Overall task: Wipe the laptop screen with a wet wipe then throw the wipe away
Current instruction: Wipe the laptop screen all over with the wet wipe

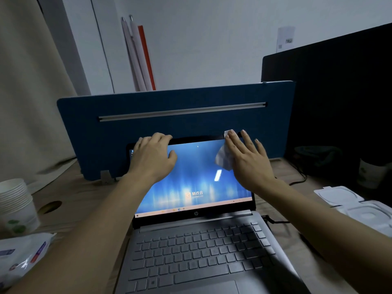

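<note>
I'm pressing the wet wipe (223, 158) under my right hand's (249, 161) flat, spread fingers (233, 143) onto the HP laptop screen's (191, 177) top corner. My left hand (153, 157) is curling over the lid edge, bracing it. Judging by this, wiping is underway; binning remains.

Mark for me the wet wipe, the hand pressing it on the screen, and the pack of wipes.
wet wipe (223, 158), head view, crumpled part showing left of the palm.
right hand (248, 161), head view, back of the hand.
pack of wipes (23, 254), head view, middle of the wrapper.

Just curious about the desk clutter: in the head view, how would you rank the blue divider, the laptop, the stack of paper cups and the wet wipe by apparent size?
1. blue divider
2. laptop, though nearness enlarges it
3. stack of paper cups
4. wet wipe, partly hidden beneath the right hand
</note>
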